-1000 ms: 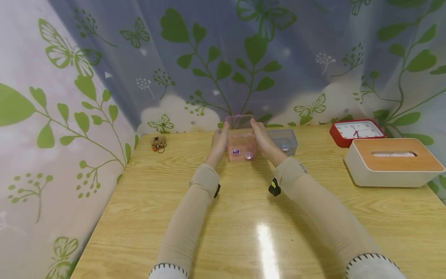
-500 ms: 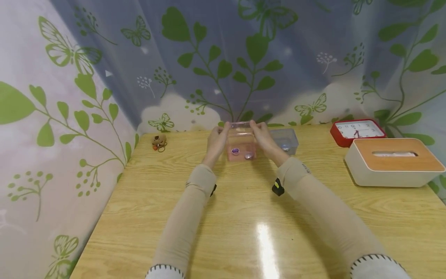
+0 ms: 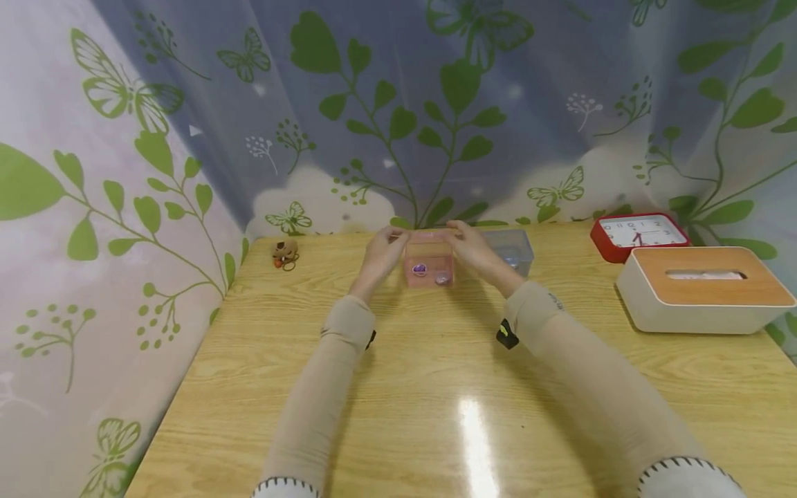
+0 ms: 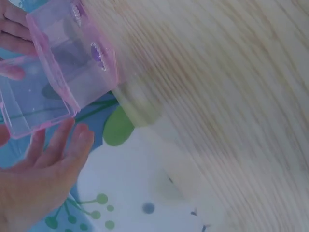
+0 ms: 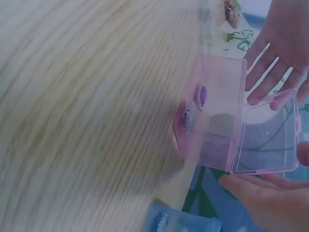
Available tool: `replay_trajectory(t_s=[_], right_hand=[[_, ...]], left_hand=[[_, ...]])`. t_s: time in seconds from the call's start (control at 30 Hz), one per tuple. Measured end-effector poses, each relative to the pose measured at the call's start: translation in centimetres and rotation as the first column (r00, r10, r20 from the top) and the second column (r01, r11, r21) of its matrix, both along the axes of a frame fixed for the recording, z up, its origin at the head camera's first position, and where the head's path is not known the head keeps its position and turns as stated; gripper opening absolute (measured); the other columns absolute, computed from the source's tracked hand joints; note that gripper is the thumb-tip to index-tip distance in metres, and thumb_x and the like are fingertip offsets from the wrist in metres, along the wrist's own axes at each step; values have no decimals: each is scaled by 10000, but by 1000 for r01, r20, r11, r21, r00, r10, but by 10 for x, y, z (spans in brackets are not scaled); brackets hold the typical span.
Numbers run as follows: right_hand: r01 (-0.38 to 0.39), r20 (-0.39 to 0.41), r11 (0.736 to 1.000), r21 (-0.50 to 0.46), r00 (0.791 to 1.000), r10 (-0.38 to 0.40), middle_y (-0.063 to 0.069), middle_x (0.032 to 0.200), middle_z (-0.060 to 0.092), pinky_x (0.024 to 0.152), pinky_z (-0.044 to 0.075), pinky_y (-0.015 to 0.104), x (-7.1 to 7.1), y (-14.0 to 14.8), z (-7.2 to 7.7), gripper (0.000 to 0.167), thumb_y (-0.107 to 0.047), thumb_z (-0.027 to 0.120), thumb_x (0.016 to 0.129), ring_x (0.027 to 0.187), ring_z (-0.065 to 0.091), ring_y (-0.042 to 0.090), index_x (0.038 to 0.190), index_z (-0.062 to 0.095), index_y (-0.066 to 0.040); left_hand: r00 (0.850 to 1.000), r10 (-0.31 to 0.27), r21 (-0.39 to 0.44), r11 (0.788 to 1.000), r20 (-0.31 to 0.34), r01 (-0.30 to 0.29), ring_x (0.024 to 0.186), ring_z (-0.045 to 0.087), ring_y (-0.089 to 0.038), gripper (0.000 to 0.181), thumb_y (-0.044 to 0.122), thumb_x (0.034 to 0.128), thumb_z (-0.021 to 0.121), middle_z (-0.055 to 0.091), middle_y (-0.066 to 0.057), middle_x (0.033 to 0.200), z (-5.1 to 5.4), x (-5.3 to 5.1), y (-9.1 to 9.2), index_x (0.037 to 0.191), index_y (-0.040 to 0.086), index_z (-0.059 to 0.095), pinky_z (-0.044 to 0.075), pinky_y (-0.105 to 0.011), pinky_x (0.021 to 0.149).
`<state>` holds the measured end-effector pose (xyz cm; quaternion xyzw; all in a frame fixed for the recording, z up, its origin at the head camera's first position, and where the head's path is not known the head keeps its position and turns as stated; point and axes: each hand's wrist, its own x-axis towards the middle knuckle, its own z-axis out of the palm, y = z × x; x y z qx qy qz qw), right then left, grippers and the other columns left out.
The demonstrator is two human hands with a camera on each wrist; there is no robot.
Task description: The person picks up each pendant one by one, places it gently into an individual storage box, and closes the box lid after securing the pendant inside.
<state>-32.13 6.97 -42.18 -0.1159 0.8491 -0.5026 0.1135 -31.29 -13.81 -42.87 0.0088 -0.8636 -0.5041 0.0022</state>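
Note:
A clear pink hinged box (image 3: 429, 266) stands at the table's back edge, with its lid (image 5: 266, 130) raised in both wrist views. From the head camera the lid looks strongly foreshortened. My left hand (image 3: 380, 259) holds the lid's left side near the corner, thumb on one face and fingers behind. On the other side my right hand (image 3: 476, 252) holds the lid in the same way. Inside lie a purple oval piece with a beaded rim (image 3: 420, 270) and a smaller silvery piece (image 3: 442, 279). Exact fingertip contact is partly hidden.
A clear bluish box (image 3: 512, 250) with something shiny inside stands just right of the pink one. Farther right are a red-framed clock (image 3: 638, 235) and a white tissue box (image 3: 703, 290). A small brown trinket (image 3: 284, 254) lies at the back left. A patterned curtain hangs behind.
The lid stood upright a second ago and has swung down, looking much shorter from the head. Both hands have lowered with it, and the wrists have spread apart.

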Motion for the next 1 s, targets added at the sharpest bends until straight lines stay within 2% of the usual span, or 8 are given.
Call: replay_trajectory(t_s=[0.03,0.2,0.37,0.43,0.47,0.6,0.8,1.0], right_hand=[[-31,-28,999,40,999,32,293,1623,410,1229,448,536,-1,2,-1,610,-327,382,1150,1458,495,423,1657,244,-19],[-123,-139,967,222,978,156,284,1585,483,1200,481,514,-1,4,-5,531,-236,374,1152,1353,587,390,1612,345,27],[-139,-169,939,314,965,199,280,1632,423,1122,514,557,2,3,-6,494,-162,405,1140,1093,627,424,1599,381,18],[-133,-184,931,341,961,205,295,1624,424,1152,498,572,3,2,-6,495,-150,422,1132,1143,642,458,1597,387,14],[-130,-190,927,353,960,207,293,1630,410,1217,445,571,3,2,-7,495,-148,433,1129,1265,616,459,1596,393,10],[-131,-199,913,386,955,221,291,1657,358,1328,228,583,4,1,-11,502,-119,465,1117,1576,285,477,1593,389,22],[-121,-211,900,418,951,226,298,1679,304,1330,200,586,8,-1,-20,570,48,466,1045,1589,222,484,1605,364,23],[-76,-242,890,449,949,203,282,1665,356,1312,278,582,10,-6,-25,566,-2,560,1045,1553,342,476,1589,403,9]], left_hand=[[1000,-27,-22,999,-1,27,1383,568,-345,451,377,1065,535,629,-151,1455,0,1,-1,1398,83,614,468,-507,1205],[985,-169,-161,973,-19,164,1420,565,-344,458,326,1094,494,600,-136,1532,-3,2,-7,1488,105,573,466,-494,1218],[975,-222,-240,948,-31,208,1464,524,-369,461,268,1083,487,575,-148,1560,-6,3,-7,1505,101,568,442,-508,1241],[974,-223,-251,945,-22,211,1468,519,-376,461,242,1079,491,573,-154,1561,-6,4,-6,1508,93,565,443,-511,1241],[975,-223,-252,944,-15,212,1453,535,-375,457,233,1079,502,575,-155,1558,-6,5,-5,1509,91,562,464,-509,1222],[974,-228,-251,942,16,224,1325,646,-351,461,168,1073,551,581,-169,1546,-8,6,-3,1525,76,538,585,-459,1075],[970,-241,-280,930,18,237,1285,668,-339,481,121,1064,582,540,-146,1590,-14,5,-2,1536,53,518,596,-423,1069],[968,-249,-327,916,-9,233,1393,598,-360,426,84,1079,564,563,-193,1555,-19,4,1,1494,-6,539,503,-445,1196]])
